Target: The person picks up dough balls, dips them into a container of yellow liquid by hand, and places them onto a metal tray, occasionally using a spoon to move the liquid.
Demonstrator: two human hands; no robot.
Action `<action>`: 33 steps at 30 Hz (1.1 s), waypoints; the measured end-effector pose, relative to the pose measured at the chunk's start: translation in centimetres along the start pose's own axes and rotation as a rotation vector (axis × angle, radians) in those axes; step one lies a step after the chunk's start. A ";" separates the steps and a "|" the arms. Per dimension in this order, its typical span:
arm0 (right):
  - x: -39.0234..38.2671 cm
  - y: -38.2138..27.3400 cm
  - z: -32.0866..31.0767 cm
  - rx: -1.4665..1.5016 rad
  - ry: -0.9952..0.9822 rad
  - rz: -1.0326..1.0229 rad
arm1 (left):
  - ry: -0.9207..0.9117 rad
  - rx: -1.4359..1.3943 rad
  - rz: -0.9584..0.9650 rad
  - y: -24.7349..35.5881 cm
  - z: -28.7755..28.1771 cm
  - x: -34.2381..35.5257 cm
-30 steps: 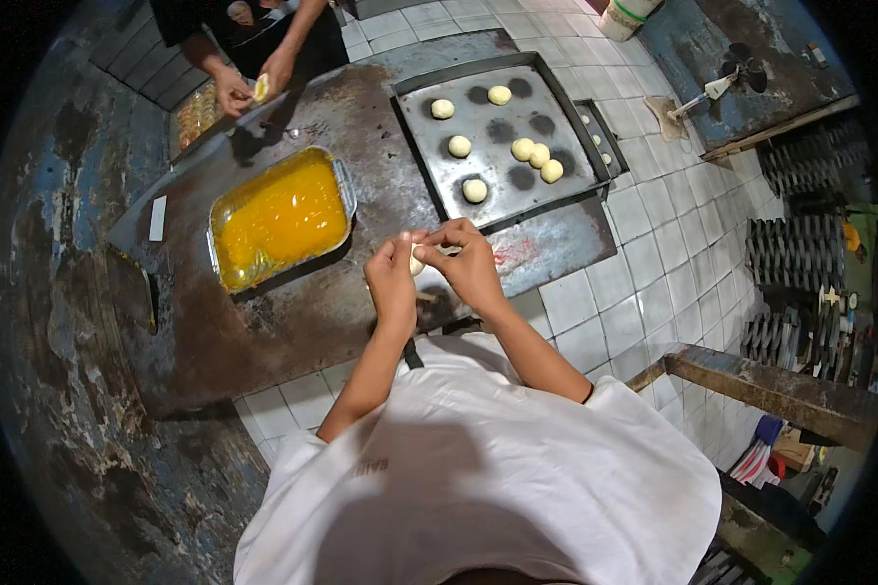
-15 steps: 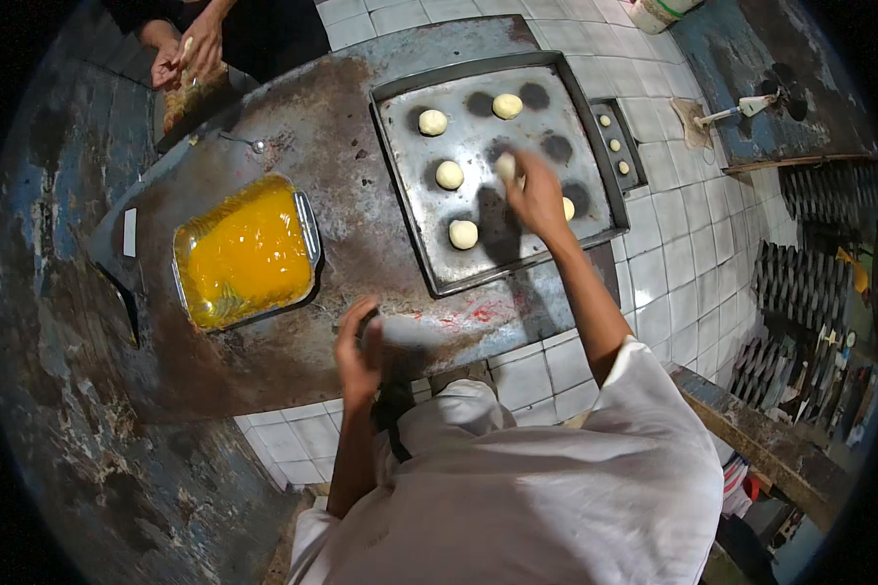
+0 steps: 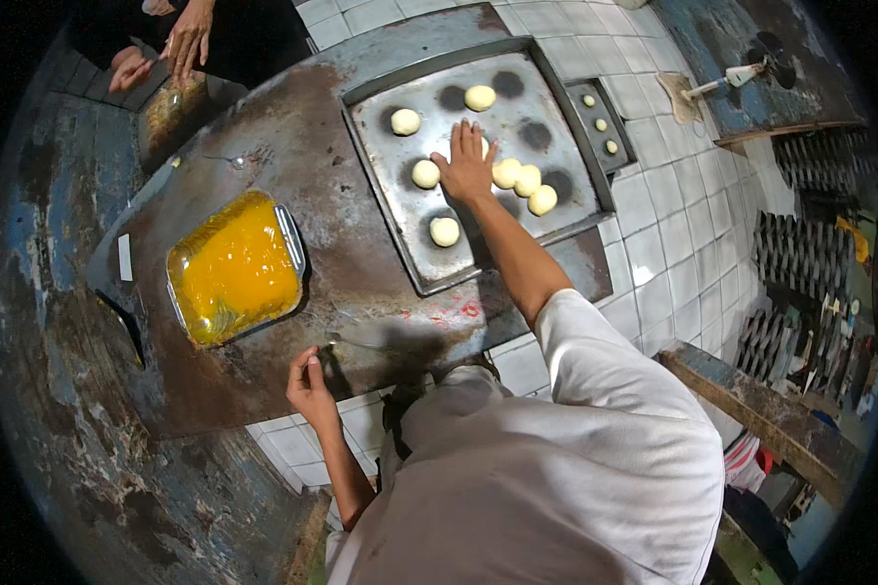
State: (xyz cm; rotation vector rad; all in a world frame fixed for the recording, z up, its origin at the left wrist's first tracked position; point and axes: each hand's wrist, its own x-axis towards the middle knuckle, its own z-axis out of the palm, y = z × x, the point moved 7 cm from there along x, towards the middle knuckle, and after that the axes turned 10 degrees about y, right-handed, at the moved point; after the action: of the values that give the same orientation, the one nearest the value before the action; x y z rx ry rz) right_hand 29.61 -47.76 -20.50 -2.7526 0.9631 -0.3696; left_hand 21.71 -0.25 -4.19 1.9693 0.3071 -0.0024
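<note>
My right hand [image 3: 469, 174] lies over the middle of a large square baking tray [image 3: 415, 273], palm down with fingers spread. A dough ball [image 3: 485, 147] shows partly beside its fingers. To its right, several pale yellow dough balls [image 3: 527, 180] sit close together. On its left, separate dough balls [image 3: 425, 174] form a column, and another dough ball [image 3: 480, 97] lies farther back. My left hand [image 3: 310, 388] is by the table's near edge, fingers curled and thumb against them, with nothing visible in it. A thin metal utensil [image 3: 334, 338], perhaps a spoon, lies just beyond it.
A rectangular pan of glossy yellow filling [image 3: 239, 268] stands left on the worn metal table [image 3: 351, 234]. A spoon [image 3: 232, 159] lies behind it. A smaller tray [image 3: 595, 112] with little dough pieces is at the right. Another person's hands [image 3: 187, 39] are at far left.
My right hand has moved left from holding a dough ball and opened flat on the tray. A dough cluster now shows at right. My left hand has drawn left and curled.
</note>
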 end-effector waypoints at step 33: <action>-21.4 -14.5 -19.9 0.908 -0.090 0.304 | -0.634 -0.695 -0.504 3.6 12.5 -3.0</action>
State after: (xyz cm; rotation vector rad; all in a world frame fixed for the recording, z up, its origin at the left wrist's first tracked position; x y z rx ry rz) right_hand 15.91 -25.22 -1.28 -1.7668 0.8751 -0.4735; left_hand 21.29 -13.56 -5.62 1.0865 0.3174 -0.7321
